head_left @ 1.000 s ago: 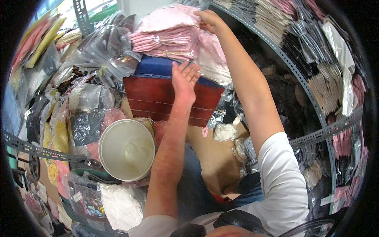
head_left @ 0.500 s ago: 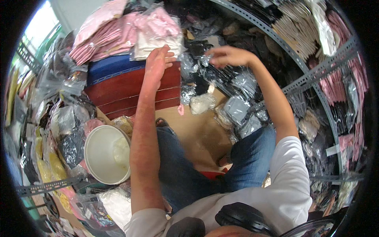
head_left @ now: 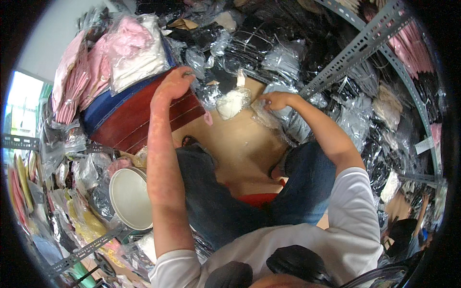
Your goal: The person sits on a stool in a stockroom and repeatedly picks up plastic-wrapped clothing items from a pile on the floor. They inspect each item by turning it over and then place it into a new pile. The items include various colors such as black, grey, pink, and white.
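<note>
My left hand (head_left: pixel 174 86) is at the far right corner of a dark red, box-like stand (head_left: pixel 149 108), its fingers bent over the edge. On the stand's blue top (head_left: pixel 98 113) lie pink folded garments (head_left: pixel 72 86) and a clear bag of white and pink cloth (head_left: pixel 128 60). My right hand (head_left: pixel 281 101) reaches down at the right, its bent fingers closed at the upper edge of a crumpled clear plastic bag (head_left: pixel 265 118). Grey bagged goods (head_left: pixel 298 126) lie beside it, partly under the hand. A clear bag with white contents (head_left: pixel 232 103) lies between my hands.
A white bucket (head_left: pixel 129 199) stands left of my left forearm. Piles of bagged goods (head_left: pixel 283 60) fill the far side and the right. A perforated metal shelf post (head_left: pixel 357 50) crosses the upper right, and another bar (head_left: pixel 86 250) runs lower left. Tan floor (head_left: pixel 221 144) shows between my knees.
The view has turned, so the stand appears tilted and farther left. My left hand has gone from above the white bag to the stand's corner. My right hand has lowered to the clear bag.
</note>
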`<state>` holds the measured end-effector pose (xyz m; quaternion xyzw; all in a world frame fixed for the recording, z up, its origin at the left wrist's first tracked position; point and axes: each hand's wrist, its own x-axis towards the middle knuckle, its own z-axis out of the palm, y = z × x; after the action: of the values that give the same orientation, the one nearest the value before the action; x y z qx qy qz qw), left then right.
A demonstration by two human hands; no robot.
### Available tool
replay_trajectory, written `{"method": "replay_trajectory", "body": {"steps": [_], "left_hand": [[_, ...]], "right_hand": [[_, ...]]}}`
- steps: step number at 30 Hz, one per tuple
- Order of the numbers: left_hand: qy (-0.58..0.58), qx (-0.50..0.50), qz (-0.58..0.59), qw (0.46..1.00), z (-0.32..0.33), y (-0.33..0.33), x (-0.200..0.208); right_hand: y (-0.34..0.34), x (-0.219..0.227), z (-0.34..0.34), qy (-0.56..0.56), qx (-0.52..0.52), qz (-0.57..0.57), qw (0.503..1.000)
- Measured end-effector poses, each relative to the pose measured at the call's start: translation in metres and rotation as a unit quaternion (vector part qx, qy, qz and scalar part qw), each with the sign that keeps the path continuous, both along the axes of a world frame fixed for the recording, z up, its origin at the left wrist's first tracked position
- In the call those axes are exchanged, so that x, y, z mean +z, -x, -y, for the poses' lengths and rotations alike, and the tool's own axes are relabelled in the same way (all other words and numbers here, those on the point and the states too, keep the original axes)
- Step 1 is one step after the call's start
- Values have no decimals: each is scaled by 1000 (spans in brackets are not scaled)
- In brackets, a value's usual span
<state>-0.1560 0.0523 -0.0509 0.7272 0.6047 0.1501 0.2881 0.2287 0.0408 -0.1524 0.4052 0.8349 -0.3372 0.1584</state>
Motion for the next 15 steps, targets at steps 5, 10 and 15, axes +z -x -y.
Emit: {"method": "replay_trajectory", "body": {"steps": [5, 10, 15], "left_hand": [[20, 44, -20, 999, -18, -10, -7], [66, 24, -16, 997, -17, -6, -18], [65, -8, -40, 997, -9, -16, -14]], "right_hand": [[-19, -6, -8, -73, -14, -84, 994], [-9, -4, -7, -78, -24, -76, 994], [-6, -11, -9, -60, -21, -46, 997]]}}
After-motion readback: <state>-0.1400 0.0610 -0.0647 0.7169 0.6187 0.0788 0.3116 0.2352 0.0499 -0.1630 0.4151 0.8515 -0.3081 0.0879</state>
